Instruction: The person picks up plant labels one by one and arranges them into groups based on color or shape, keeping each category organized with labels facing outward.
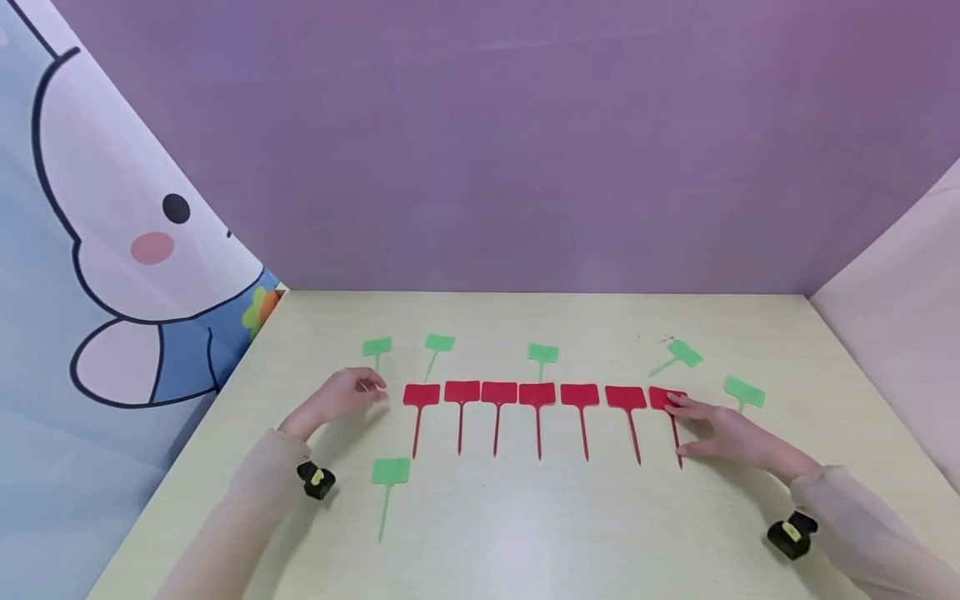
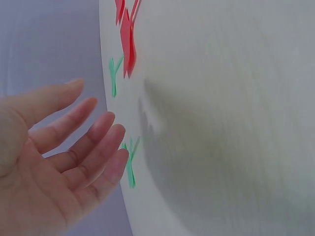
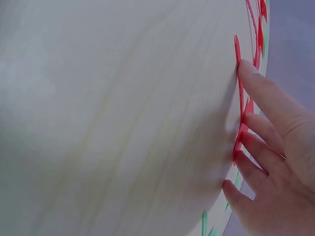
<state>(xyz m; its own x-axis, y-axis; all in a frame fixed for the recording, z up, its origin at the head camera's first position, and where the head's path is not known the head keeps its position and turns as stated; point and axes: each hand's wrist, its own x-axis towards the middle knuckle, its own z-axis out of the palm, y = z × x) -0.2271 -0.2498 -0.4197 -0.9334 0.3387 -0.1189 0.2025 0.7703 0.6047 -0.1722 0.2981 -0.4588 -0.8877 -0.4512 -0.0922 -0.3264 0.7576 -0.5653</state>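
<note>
Red plastic plant labels lay in a row of seven across the middle of the pale wooden table (image 1: pixel 525 517), their flat heads side by side and their stakes pointing toward the near edge. The right hand (image 1: pixel 723 433) rested on the rightmost red label (image 1: pixel 663 398), with straight fingers (image 3: pixel 266 98) pressing its head and stake flat against the tabletop; nothing was curled round it. The left hand (image 1: pixel 337 398) hovered just beside the leftmost red label (image 1: pixel 421 395), at the left end of the row, its fingers (image 2: pixel 93 132) loosely spread and relaxed, holding nothing and not clearly touching the table. Six green plant labels lay scattered about the row. Three lay just beyond it, two at the far left (image 1: pixel 377 347) (image 1: pixel 438 342) and one near the middle (image 1: pixel 542 353). A tilted one (image 1: pixel 684 353) and another (image 1: pixel 744 392) lay at the right, near the right hand. A single green label (image 1: pixel 391 472) lay nearer, below the left end of the row and close to the left forearm. Small black wrist-worn cameras (image 1: pixel 317 480) (image 1: pixel 791 535) showed on both arms.
</note>
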